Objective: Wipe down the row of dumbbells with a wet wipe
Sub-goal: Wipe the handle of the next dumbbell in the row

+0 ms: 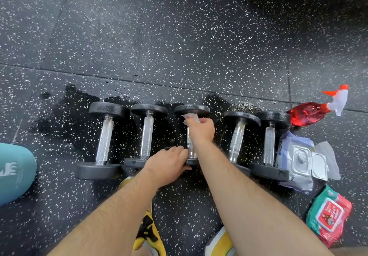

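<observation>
I see five dumbbells side by side on the speckled floor (179, 37), handles running 12 to 6 o'clock. My right hand (200, 129) reaches forward over the middle dumbbell (192, 110), forearm stretched straight out from 5 o'clock, wrist bent down, its grip pinching a white wet wipe (190, 117) against the far head. My left hand (169, 163) comes in from 7 o'clock, palm down, fingers curled onto that dumbbell's near head. At 3 o'clock of the row lie an open wipes pack (298, 162), touching the last dumbbell, and a red spray bottle (310, 113).
</observation>
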{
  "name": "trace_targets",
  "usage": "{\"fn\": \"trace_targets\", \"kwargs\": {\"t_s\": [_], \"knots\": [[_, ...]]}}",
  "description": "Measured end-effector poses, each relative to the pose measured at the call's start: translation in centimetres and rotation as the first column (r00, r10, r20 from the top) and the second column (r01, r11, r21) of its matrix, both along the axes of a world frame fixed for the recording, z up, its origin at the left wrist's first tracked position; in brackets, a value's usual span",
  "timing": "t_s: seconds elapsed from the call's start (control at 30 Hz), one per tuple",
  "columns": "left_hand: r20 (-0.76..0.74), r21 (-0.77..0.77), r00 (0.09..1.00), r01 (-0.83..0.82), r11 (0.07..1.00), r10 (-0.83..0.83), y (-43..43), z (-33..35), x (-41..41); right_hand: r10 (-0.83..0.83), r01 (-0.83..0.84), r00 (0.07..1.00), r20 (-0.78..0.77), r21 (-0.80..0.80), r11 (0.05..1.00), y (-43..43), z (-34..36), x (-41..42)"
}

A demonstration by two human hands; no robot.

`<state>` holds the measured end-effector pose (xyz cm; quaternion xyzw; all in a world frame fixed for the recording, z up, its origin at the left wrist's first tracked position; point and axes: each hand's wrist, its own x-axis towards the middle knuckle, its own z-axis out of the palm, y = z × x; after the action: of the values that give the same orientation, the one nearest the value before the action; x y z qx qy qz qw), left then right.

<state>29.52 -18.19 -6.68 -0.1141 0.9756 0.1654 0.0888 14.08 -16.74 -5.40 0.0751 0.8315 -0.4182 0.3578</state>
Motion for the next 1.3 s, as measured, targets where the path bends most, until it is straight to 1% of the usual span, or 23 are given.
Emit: {"fn": "trace_targets", "kwargs": {"t_s": [0.03, 0.1, 0.2, 0.33, 0.37, 0.43, 0.53, 0.6, 0.67, 0.73, 0.87, 0.93, 1.0, 1.07, 1.1, 1.2, 1.3], "knots": [[0.001, 0.007, 1.000, -0.003, 1.000, 0.003, 0.0, 0.2, 0.0, -0.027, 0.028, 0.997, 0.067, -0.014, 0.999, -0.3, 0.0, -0.2], [0.000, 0.015, 1.000, 0.001, 1.000, -0.001, -0.1, 0.3, 0.0, -0.031, 0.036, 0.986, 0.165, -0.030, 0.999, -0.7, 0.0, -0.7], [-0.003, 0.010, 1.000, 0.002, 1.000, -0.002, 0.0, 0.4, 0.0, 0.040, -0.028, 0.972, 0.233, -0.056, 0.998, -0.9, -0.1, -1.2], [-0.015, 0.001, 1.000, 0.012, 1.000, -0.012, 0.0, 0.3, 0.0, 0.230, -0.241, 0.959, 0.165, 0.046, 0.969, -0.1, -0.6, -0.5], [-0.011, -0.002, 1.000, 0.015, 1.000, -0.015, 0.0, 0.3, 0.0, 0.261, -0.273, 0.953, 0.151, 0.066, 0.960, -0.1, -0.8, -0.2], [-0.007, -0.006, 1.000, 0.018, 1.000, -0.018, 0.0, 0.3, 0.1, 0.293, -0.305, 0.947, 0.134, 0.082, 0.949, -0.5, -0.8, -0.3], [-0.007, 0.001, 1.000, 0.020, 1.000, -0.020, 0.0, 0.4, 0.0, 0.349, -0.356, 0.931, 0.105, 0.061, 0.932, -1.6, 0.0, -1.0], [-0.009, 0.000, 1.000, 0.018, 1.000, -0.018, -0.1, 0.3, 0.0, 0.402, -0.410, 0.909, 0.112, 0.066, 0.910, -1.9, 0.2, -1.3], [-0.008, -0.008, 1.000, 0.014, 1.000, -0.015, -0.1, 0.1, 0.0, 0.473, -0.485, 0.874, 0.113, 0.119, 0.866, -1.4, 0.2, -1.3], [-0.009, -0.023, 1.000, 0.022, 0.999, -0.023, -0.1, -0.1, 0.1, 0.508, -0.518, 0.855, 0.101, 0.164, 0.839, -0.8, -0.1, -0.8], [-0.066, -0.033, 0.998, 0.021, 0.999, -0.023, -0.1, -0.4, 0.2, 0.604, -0.588, 0.796, 0.038, 0.281, 0.758, -0.5, -0.9, -0.4], [-0.070, -0.043, 0.997, 0.021, 0.999, -0.024, -0.1, -0.6, 0.2, 0.597, -0.582, 0.802, 0.024, 0.259, 0.771, -0.8, -1.1, -0.5], [-0.074, -0.047, 0.997, 0.020, 0.999, -0.024, -0.1, -0.7, 0.3, 0.557, -0.551, 0.831, 0.010, 0.163, 0.819, -0.8, -0.2, -0.4], [-0.071, -0.057, 0.997, 0.024, 0.998, -0.028, -0.1, -0.7, 0.3, 0.500, -0.503, 0.864, 0.055, 0.108, 0.857, -0.3, 0.7, -0.3], [-0.066, -0.061, 0.997, 0.028, 0.998, -0.032, -0.1, -0.8, 0.3, 0.512, -0.517, 0.856, 0.075, 0.107, 0.849, 0.0, 0.8, -0.4], [-0.050, -0.056, 0.998, 0.030, 0.998, -0.033, -0.2, -0.9, 0.4, 0.641, -0.643, 0.764, 0.079, 0.180, 0.744, 1.1, 0.2, 0.0], [-0.054, -0.051, 0.998, 0.032, 0.998, -0.034, -0.1, -1.0, 0.4, 0.673, -0.664, 0.734, 0.091, 0.305, 0.683, 1.7, -0.1, 0.4]]}}
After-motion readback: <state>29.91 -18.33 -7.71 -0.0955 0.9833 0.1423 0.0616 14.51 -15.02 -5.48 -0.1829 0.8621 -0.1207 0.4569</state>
